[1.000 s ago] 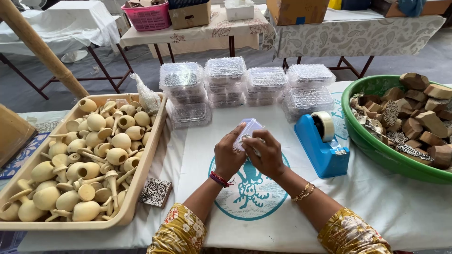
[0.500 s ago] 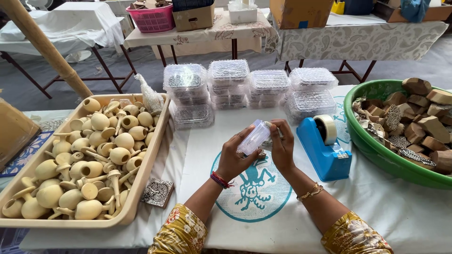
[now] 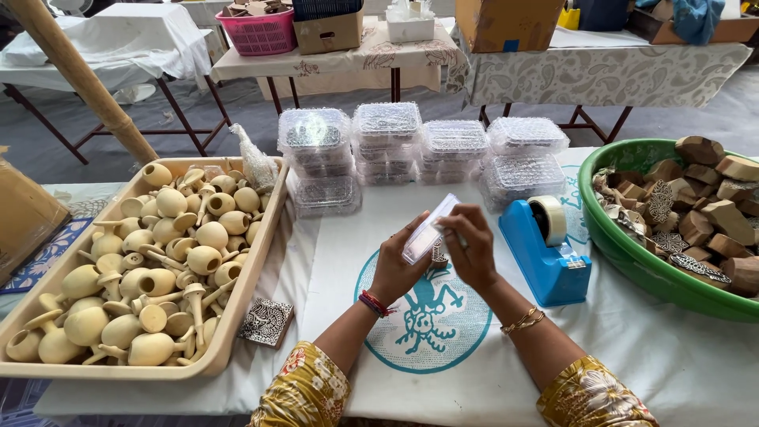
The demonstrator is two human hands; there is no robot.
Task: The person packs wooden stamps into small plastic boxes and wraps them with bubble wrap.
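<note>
Your left hand [image 3: 399,265] and right hand [image 3: 473,249] both grasp the clear box [image 3: 428,231], now tilted on edge above the white cloth [image 3: 632,348] where 1 second ago it sat low and flat between your palms. Nearest are the blue tape dispenser [image 3: 541,253] and the box stacks [image 3: 419,142]. Left is the tray [image 3: 237,300] of wooden knobs, right the green basin [image 3: 632,253], and 3 tables [image 3: 395,55] behind.

We see a counter [image 3: 680,348] under white cloth; on it rest a beige tray of wooden knobs [image 3: 237,316], stacked clear plastic boxes [image 3: 387,138], a blue tape dispenser [image 3: 538,257], a green basin [image 3: 632,253].
</note>
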